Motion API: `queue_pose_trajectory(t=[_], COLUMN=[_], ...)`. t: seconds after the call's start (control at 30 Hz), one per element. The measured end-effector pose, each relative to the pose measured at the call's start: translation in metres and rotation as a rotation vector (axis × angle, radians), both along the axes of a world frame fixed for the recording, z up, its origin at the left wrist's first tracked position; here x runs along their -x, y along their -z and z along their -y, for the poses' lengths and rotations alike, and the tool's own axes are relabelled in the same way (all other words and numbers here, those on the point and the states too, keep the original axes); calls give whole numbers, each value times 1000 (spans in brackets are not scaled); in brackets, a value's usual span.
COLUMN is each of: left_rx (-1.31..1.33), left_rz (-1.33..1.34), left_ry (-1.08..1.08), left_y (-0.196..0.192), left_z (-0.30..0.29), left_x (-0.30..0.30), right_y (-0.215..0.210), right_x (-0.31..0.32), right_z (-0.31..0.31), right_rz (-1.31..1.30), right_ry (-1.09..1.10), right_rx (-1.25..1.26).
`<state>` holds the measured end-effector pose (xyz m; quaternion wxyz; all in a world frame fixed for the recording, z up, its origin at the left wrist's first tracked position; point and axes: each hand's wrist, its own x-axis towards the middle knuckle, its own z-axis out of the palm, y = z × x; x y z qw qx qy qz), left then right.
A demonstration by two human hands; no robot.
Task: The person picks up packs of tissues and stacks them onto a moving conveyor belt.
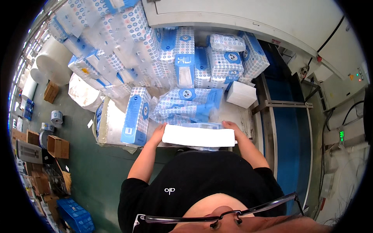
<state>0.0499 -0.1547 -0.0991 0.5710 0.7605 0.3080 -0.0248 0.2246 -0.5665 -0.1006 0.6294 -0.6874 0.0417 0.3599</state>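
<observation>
A long white stack of folded tissues point(199, 136) lies level in front of my body. My left hand point(159, 131) presses on its left end, and my right hand point(231, 127) grips the right end. Just beyond and partly under the stack lie printed blue-and-white plastic bags point(186, 105), crumpled and overlapping. Left of my left hand stands a filled blue-and-white pack point(136, 115) with a dotted print. A second white tissue block point(241, 94), unwrapped, sits on the work table past my right hand. My fingertips are partly hidden behind the stack.
Filled packs point(128, 46) are piled high at the far left and back of the work table point(116, 126). A blue conveyor belt point(289, 143) with metal rails runs along the right. Cardboard boxes point(58, 146), white rolls point(58, 62) and a blue crate point(75, 215) stand on the left floor.
</observation>
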Motion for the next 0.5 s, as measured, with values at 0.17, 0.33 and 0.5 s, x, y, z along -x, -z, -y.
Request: queue_pose_trajectory(t=[0.17, 0.33, 0.5], left_rx=[111, -236, -7], left_rz=[267, -9, -34], left_ry=[238, 447, 292], left_y=[-31, -65, -7], left_z=[1, 28, 11], left_x=[8, -24, -16], right_y=[-44, -48, -39], right_x=[-13, -31, -42], right_z=[0, -31, -19], right_rz=[871, 291, -382], right_ry=[-184, -242, 325], right_rx=[233, 471, -90])
